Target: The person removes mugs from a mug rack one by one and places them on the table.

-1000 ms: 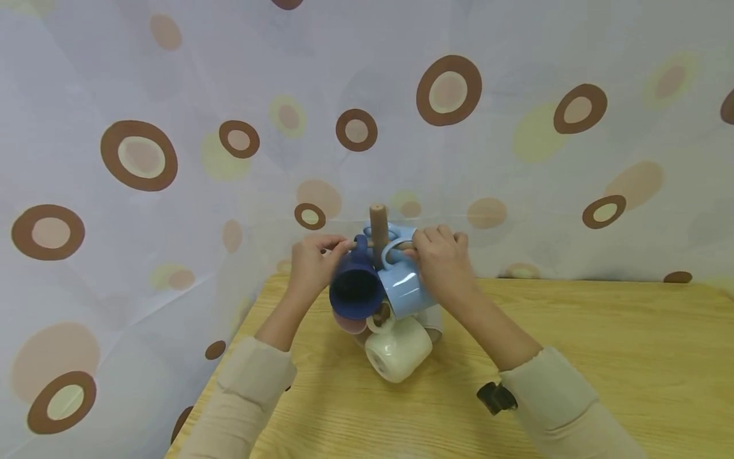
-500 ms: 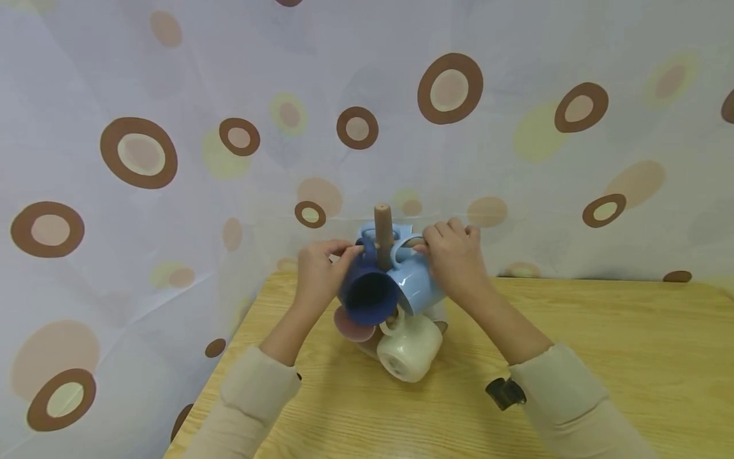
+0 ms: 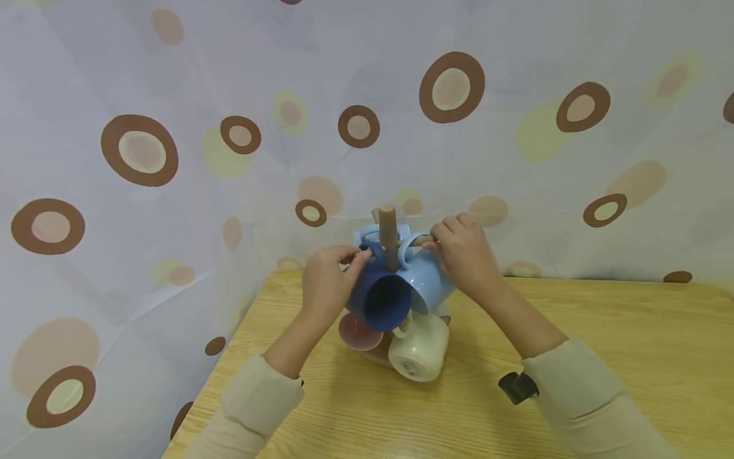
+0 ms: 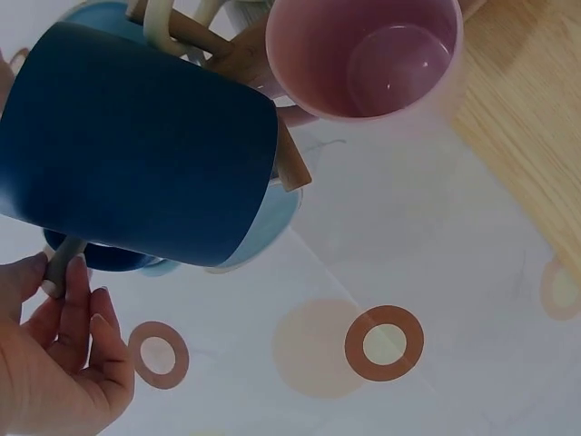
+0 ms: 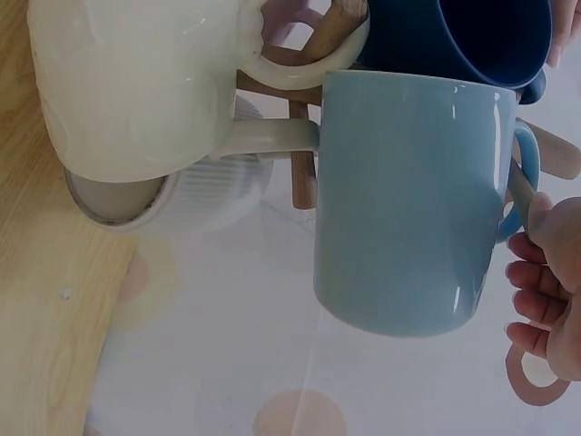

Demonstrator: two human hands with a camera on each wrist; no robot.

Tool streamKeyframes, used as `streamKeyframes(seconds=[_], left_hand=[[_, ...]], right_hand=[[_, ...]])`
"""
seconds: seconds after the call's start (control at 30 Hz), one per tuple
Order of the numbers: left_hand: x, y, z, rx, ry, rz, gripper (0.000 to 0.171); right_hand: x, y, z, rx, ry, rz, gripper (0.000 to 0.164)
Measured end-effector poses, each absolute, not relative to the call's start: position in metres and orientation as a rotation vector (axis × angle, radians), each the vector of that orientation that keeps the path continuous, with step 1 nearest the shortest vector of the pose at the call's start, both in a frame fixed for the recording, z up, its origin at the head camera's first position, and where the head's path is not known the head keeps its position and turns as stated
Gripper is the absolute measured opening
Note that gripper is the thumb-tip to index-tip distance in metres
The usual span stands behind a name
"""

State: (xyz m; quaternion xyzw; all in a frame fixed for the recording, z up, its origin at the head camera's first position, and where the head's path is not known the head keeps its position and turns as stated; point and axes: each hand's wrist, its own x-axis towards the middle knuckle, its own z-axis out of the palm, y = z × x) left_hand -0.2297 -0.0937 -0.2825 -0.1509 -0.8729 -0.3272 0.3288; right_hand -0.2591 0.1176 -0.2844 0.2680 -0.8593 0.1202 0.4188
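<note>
A wooden mug tree [image 3: 388, 226] stands on the table, hung with several mugs. My left hand [image 3: 329, 284] pinches the tip of a peg [image 4: 60, 265] that runs through the handle of a dark blue mug [image 3: 388, 303]. Over on the other side, my right hand [image 3: 467, 252] grips the peg [image 5: 520, 189] bearing a light blue mug [image 3: 425, 280]. Below them hang a pink mug [image 3: 358, 333] and a cream mug [image 3: 421, 350], both tilted. Behind the post another light blue mug [image 3: 367, 234] is partly hidden.
The tree stands near the back left of a wooden table [image 3: 602, 357]. A patterned cloth [image 3: 516, 159] rises behind the table and along its left side. In the right wrist view, a ribbed white mug [image 5: 218, 186] hangs behind the cream one.
The mug tree has turned a little: the front mugs have swung to the right, and the rear light blue mug has shifted left. Both hands have moved right with it, keeping their pegs.
</note>
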Motion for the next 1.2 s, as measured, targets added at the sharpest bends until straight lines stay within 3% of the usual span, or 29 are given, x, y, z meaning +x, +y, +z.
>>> streamKeyframes(seconds=[1.2], left_hand=[[-0.223, -0.08, -0.291, -0.526, -2.148, -0.95, 0.016]], right_hand=[[-0.264, 0.132, -0.285, 0.796, -2.137, 0.391, 0.013]])
